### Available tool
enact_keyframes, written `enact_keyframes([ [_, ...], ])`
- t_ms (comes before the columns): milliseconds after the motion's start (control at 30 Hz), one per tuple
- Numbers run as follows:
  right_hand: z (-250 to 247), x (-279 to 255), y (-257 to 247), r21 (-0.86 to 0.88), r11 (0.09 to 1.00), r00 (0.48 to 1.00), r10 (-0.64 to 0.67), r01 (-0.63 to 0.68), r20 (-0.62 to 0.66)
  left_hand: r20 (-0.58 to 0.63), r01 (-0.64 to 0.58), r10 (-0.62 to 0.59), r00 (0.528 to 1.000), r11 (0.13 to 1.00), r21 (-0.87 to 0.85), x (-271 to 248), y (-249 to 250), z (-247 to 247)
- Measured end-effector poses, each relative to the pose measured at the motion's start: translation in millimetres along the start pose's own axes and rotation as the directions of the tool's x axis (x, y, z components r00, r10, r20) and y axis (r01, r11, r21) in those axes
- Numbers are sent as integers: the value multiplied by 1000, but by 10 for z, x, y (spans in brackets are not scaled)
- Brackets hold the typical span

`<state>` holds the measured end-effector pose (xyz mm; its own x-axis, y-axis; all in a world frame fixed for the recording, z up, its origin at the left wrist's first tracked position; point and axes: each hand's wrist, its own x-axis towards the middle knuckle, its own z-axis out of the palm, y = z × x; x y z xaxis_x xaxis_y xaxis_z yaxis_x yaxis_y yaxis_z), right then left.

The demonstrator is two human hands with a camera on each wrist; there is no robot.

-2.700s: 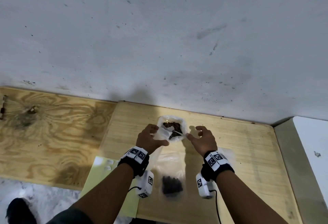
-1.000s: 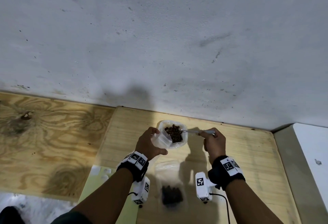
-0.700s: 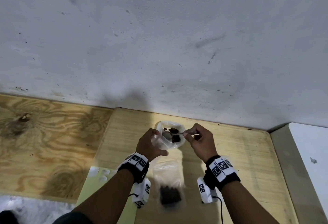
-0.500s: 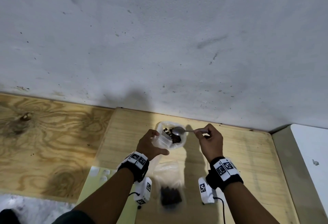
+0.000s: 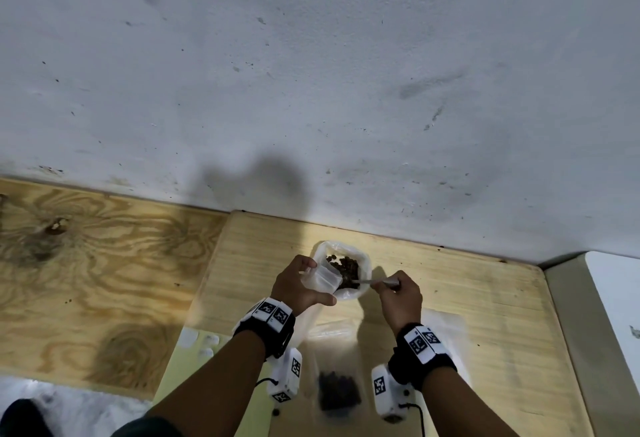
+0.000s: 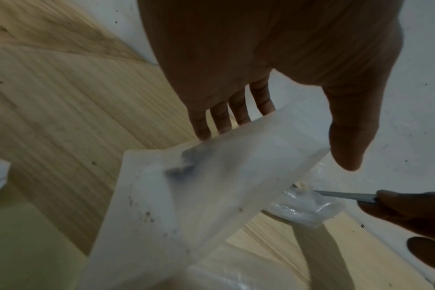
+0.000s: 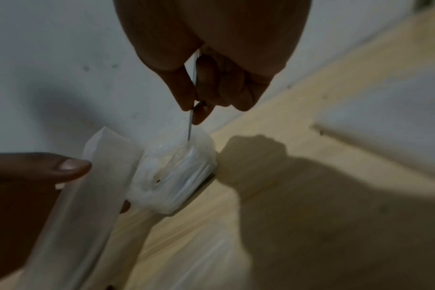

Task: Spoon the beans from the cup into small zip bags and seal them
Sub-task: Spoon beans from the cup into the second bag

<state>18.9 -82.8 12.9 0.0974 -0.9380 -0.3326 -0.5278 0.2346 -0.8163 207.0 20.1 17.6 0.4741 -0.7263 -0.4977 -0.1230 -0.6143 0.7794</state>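
While the right hand (image 5: 401, 298) pinches the spoon (image 5: 372, 282) handle between thumb and curled fingers (image 7: 204, 109), the bowl end dips into the cup (image 5: 346, 268), which sits near the far edge of the bench (image 5: 485, 298), close to the wall (image 5: 311, 73). Spoon bowl is hidden in the cup; can't tell if it's loaded. Cup looks lined or wrapped with clear crinkled plastic, dark beans (image 5: 344, 267) inside, visible from the head view.

Left hand (image 5: 294, 286) grips an open small zip bag (image 5: 320, 279): thumb (image 6: 345, 137) on the near face, four fingers (image 6: 221, 117) behind it, mouth held up just beside the cup's left rim, touching or nearly so. From the left wrist view the bag is frosted, with a few dark smudges showing through low down; blurred, can't say whether they're beans.

Nearer the front edge of the bench, between the two forearms, another zip bag (image 5: 337, 388) lies flat with a dark clump of beans in its lower part; can't tell if it's sealed. More clear plastic (image 5: 446, 326) lies by the right wrist. A pale green sheet (image 5: 194, 360) sits at the bench's front left corner. A darker plywood surface (image 5: 86, 263) is left of the bench. Both wrists wear black bands with tag markers and white camera units.
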Motion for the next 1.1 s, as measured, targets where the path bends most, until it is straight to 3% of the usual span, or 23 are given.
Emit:
enact_keyframes([
  [200, 123, 90, 29, 145, 963, 974, 224, -228, 41, 15, -25, 25, 1000, 1000, 5, -6, -1, -25],
  [400, -96, 204, -50, 278, 928, 968, 250, -249, 32, 1, -40, 40, 999, 999, 14, -55, 21, -79],
  [600, -389, 138, -227, 362, 924, 992, 117, -123, 40, -19, -53, 54, 998, 997, 48, -156, 38, -31],
  [733, -452, 41, -319, 339, 940, 998, -55, 38, 40, -35, -93, 96, 995, 992, 91, -224, 51, 36],
  [900, -401, -121, -407, 141, 940, 934, -330, 311, 139, -52, -111, 115, 992, 990, 86, -284, 110, 81],
  [1000, -402, -160, -422, 135, 926, 921, -370, 353, 123, -41, -95, 99, 994, 992, 85, -292, 127, 85],
  [1100, -425, -121, -381, 177, 934, 949, -315, 309, 5, -43, -65, 69, 997, 994, 86, -265, 99, 73],
])
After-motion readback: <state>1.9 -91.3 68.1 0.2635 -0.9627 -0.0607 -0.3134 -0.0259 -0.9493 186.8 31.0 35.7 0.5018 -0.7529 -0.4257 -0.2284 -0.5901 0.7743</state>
